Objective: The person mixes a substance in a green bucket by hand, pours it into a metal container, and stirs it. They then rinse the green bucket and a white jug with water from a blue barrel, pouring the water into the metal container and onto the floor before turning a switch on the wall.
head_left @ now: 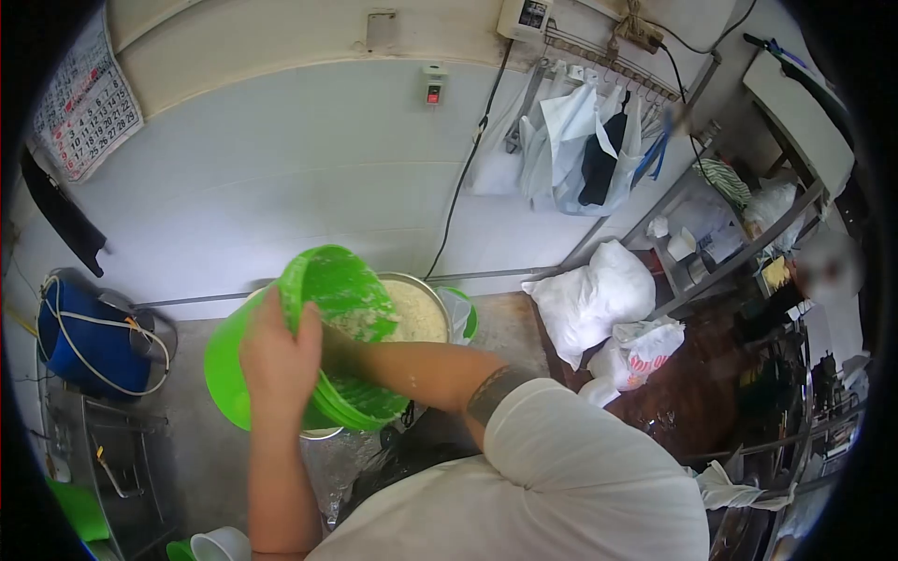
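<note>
A bright green bucket [224, 369] is tipped on its side, its mouth turned to the right. My left hand [281, 351] is closed on the bucket's rim. My right forearm [412, 366] reaches into the mouth; the right hand is mostly hidden by the rim and my left hand, so its fingers do not show. Pale, wet-looking crumbly material [360, 324] clings to the inner wall. Just beyond the mouth is a round metal-rimmed container [436, 288] holding a pale mass [416, 313]. The bucket covers part of it.
A blue drum [84, 346] with a looped hose stands left, above a metal sink [126, 467]. White sacks [603, 294] lie on the floor to the right, near a metal shelf [702, 271]. Another person [776, 313] is at the far right. Bags hang on the wall [327, 168].
</note>
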`<state>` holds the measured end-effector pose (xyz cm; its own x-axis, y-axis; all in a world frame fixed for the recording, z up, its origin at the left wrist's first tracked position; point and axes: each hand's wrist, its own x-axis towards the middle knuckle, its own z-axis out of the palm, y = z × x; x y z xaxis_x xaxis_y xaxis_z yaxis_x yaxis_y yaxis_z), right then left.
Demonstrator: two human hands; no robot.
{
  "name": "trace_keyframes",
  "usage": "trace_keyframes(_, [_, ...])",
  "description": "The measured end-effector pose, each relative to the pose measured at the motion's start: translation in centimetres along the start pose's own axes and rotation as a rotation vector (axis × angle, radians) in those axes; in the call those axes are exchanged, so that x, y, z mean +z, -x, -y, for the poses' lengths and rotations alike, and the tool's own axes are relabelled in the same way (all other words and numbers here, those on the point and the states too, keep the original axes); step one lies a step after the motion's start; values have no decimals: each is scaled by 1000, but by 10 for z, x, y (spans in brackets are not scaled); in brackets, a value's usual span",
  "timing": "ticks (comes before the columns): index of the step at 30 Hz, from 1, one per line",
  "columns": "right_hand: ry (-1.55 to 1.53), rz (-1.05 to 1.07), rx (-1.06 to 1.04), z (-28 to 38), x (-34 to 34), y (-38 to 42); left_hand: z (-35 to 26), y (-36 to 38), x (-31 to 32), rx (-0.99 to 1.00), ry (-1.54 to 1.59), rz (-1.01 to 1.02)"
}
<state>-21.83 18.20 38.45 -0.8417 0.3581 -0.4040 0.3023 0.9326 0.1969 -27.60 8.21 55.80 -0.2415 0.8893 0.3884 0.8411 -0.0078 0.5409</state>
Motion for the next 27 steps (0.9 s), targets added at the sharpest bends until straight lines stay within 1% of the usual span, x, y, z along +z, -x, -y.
trace_keyframes(2, [-3, 23, 4, -9, 4, 11, 8, -12, -7, -77, 49, 2])
trace_keyframes(3, [-42, -4, 54, -13, 11, 17, 19, -16, -3, -68, 85, -2])
trace_keyframes(4, [-43, -1, 63, -19, 12, 26, 28, -19, -2, -61, 91, 2])
trace_keyframes(6, [-178, -187, 225, -37, 12, 45, 33, -22, 4, -97, 66, -19])
trace_keyframes(7, [-256, -230, 257, -41, 13, 51, 28, -19, 4, -54, 108, -41])
trace_keyframes(8, [-335, -251, 245, -41, 12, 51, 22, -17, 5, -37, 124, -28])
trace_keyframes(10, [-457, -294, 212, -29, 22, 39, 11, -13, 11, -17, 52, 47])
trace_keyframes(11, [-470, -296, 200, -17, 30, 30, 4, -10, 17, 14, 70, 60])
trace_keyframes(13, [-483, -259, 194, 10, 48, 14, -8, -2, 30, 93, -77, 22])
trace_keyframes(14, [-470, -222, 184, 22, 58, 6, -15, 0, 31, 123, -60, 26])
trace_keyframes(16, [-441, -147, 164, 34, 65, 1, -25, 3, 29, 114, -19, 113])
trace_keyframes(17, [-427, -116, 149, 37, 67, -5, -20, 4, 33, 142, -5, 121])
trace_keyframes(19, [-393, -50, 113, 28, 67, -9, 5, -3, 44, 117, -153, -41])
trace_keyframes(21, [-369, 4, 91, 10, 65, -4, 41, -21, 42, 112, -126, -82])
trace_keyframes(22, [-378, 13, 92, -1, 68, 2, 35, -28, 30, 133, -102, -74])
trace_keyframes(23, [-376, 25, 119, -13, 75, 13, 31, -34, 12, 26, -5, 38])
trace_keyframes(24, [-442, -81, 159, -28, 81, 27, 29, -38, 6, -84, 86, 152])
trace_keyframes(25, [-507, -194, 194, -40, 81, 42, 35, -39, 10, -77, 97, 157])
trace_keyframes(26, [-503, -192, 204, -50, 81, 56, 46, -39, 13, -67, 66, 120])
trace_keyframes(27, [-660, -237, 266, -59, 71, 77, 55, -38, 14, -58, 32, 79])
